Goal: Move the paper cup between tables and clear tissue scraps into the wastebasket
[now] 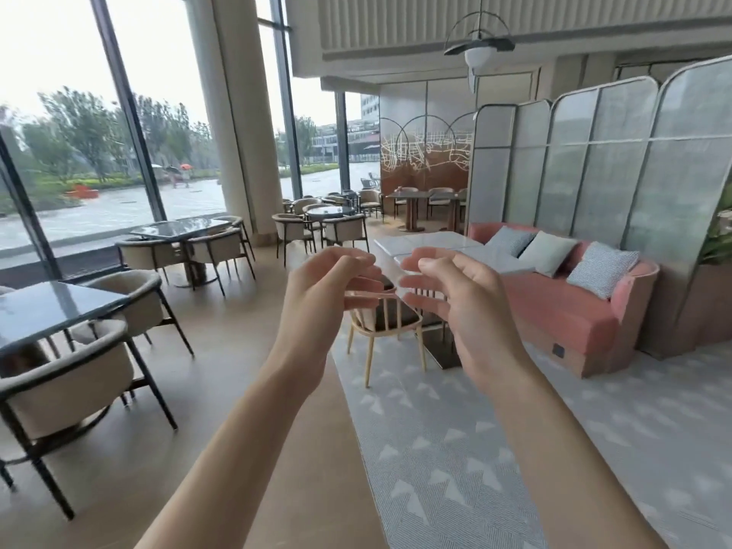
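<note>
Both hands are raised at the centre of the frame, palms turned toward each other: the left hand and the right hand have loosely curved, spread fingers and hold nothing. Behind them a white table stands beside a pink sofa. I cannot see the paper cup, tissue scraps or wastebasket.

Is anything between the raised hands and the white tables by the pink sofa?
Yes. A light wooden chair stands at the near side of the white tables, just beyond the left hand and right hand. No paper cup is visible.
</note>
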The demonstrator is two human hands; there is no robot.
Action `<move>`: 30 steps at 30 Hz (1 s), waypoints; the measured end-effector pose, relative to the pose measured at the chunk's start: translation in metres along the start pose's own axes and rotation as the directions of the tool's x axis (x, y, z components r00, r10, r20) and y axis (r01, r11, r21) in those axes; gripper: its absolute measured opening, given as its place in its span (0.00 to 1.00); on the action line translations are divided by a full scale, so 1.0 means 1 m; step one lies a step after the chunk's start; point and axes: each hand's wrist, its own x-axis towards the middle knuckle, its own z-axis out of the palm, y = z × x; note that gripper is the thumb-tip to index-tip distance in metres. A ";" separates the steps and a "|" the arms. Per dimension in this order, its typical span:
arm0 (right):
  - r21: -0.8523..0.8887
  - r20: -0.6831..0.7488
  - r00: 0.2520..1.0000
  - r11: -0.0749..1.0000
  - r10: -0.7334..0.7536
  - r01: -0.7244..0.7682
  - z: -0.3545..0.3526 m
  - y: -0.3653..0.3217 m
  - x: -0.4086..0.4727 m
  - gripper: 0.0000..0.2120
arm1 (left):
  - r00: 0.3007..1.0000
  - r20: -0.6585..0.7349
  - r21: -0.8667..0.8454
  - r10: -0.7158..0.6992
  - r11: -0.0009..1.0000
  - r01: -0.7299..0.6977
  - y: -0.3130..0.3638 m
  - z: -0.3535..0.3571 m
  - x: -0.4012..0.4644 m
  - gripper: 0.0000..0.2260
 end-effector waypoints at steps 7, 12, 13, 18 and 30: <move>0.031 0.243 0.969 0.998 0.041 -0.049 0.041 0.054 0.177 0.07 | 0.988 -0.143 0.073 0.053 0.996 -0.043 -0.044 0.014 0.149 0.08; 0.046 0.262 0.964 0.997 0.045 -0.059 0.032 0.099 0.275 0.06 | 0.983 -0.173 0.110 0.056 0.993 -0.037 -0.090 0.029 0.248 0.09; 0.044 0.249 0.967 0.997 0.048 -0.061 0.026 0.109 0.296 0.06 | 0.985 -0.166 0.106 0.054 0.994 -0.037 -0.103 0.034 0.267 0.09; 0.004 0.150 0.987 0.998 0.057 -0.058 -0.011 0.165 0.408 0.07 | 0.993 -0.116 0.075 0.006 0.997 0.003 -0.184 0.065 0.376 0.06; -0.095 -0.135 0.990 0.995 -0.049 0.036 -0.101 0.250 0.695 0.12 | 0.989 0.144 -0.044 -0.045 0.998 0.052 -0.327 0.179 0.675 0.08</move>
